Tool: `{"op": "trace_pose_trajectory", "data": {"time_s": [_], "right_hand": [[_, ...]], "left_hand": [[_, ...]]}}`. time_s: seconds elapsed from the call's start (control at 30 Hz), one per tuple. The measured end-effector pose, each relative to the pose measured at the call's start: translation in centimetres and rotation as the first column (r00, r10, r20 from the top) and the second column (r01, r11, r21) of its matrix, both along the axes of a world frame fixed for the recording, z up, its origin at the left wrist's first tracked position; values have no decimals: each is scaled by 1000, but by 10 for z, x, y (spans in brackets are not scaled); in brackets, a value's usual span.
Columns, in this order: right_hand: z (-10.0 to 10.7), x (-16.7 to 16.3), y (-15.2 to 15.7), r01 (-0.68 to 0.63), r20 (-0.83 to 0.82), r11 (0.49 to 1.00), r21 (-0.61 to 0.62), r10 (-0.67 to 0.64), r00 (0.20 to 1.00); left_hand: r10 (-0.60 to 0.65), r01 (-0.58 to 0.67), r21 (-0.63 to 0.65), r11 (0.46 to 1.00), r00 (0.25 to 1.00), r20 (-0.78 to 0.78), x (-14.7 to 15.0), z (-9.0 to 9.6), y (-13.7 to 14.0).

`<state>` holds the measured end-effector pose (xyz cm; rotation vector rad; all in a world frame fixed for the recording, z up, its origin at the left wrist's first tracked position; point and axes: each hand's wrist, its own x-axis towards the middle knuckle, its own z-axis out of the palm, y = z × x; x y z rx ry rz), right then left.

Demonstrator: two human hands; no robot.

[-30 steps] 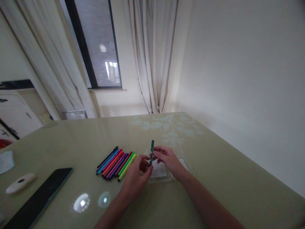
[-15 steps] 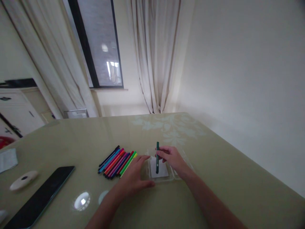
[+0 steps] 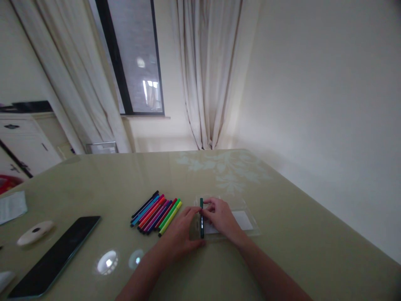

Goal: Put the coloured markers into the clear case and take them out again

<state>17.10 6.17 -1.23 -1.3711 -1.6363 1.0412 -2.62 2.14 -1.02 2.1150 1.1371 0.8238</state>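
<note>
While pinching a dark green marker [image 3: 202, 230] by its upper half between thumb and fingertips of the right hand [image 3: 221, 214], holds it along the left edge of a clear case [image 3: 252, 217], well in from the right edge of the table [image 3: 297, 255]. Curves the left hand [image 3: 177, 234] open beside it, fingers spread from thumb; cannot tell about contact. Has coloured markers [image 3: 159, 212] lying just beside that hand.

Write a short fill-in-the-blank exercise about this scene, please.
The cylindrical marker at the left side of the clear plastic case is dark ____.
In the row of colourful plastic markers, the rightmost marker is bright ____.
A flat black rectangular device lies to the ____ of that row.
Missing words: green; yellow; left.
</note>
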Motion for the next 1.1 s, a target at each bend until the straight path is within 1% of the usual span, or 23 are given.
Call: {"op": "trace_pose_trajectory", "data": {"time_s": [0.1,0.23,0.4,0.5,0.6,0.7,0.77,0.83,0.87,0.9,0.97,1.0,1.03,1.07,1.1], "right_hand": [[3,-1,-3,0,109,997,72,-7,994],[11,-4,-7,-78,242,988,131,45,969],[19,-2,-8,-135,446,974,180,42,894],[21,-1,-10,-175,486,972,154,80,870],[25,-2,-15,-184,516,975,124,95,851],[27,-5,-20,-187,574,971,150,69,816],[27,-5,-20,-201,567,967,159,77,820],[25,-3,-18,-193,513,967,165,83,855],[24,-1,-16,-176,478,969,176,73,875],[23,1,-13,-153,445,970,191,53,894],[21,4,-9,-90,383,968,235,-7,924],[20,6,-7,-62,354,965,255,-33,935],[20,7,-5,-42,327,962,269,-50,944],[20,8,-4,-27,302,960,279,-60,951],[19,8,-3,-18,283,958,285,-66,957]], "left_hand": [[11,-12,-8,1000,999,-37,0,4,-1],[5,-5,-9,1000,997,-76,-1,3,-1],[10,-11,-10,1000,992,-127,-3,0,1],[27,-30,-13,999,985,-168,-4,-1,1],[27,-27,4,1000,982,-186,-4,0,-1],[22,-17,29,999,982,-186,-3,1,-3],[29,-21,45,999,983,-180,-4,2,-2],[88,-77,67,995,981,-176,-8,4,1],[156,-142,88,986,969,-189,-11,5,3],[248,-226,124,966,944,-218,-14,7,5],[442,-385,230,894,843,-307,-22,9,9],[511,-432,283,857,784,-352,-26,10,10],[548,-451,316,835,739,-392,-28,10,11],[555,-452,326,831,715,-424,-30,10,11],[541,-440,315,841,712,-448,-30,10,11]]}}
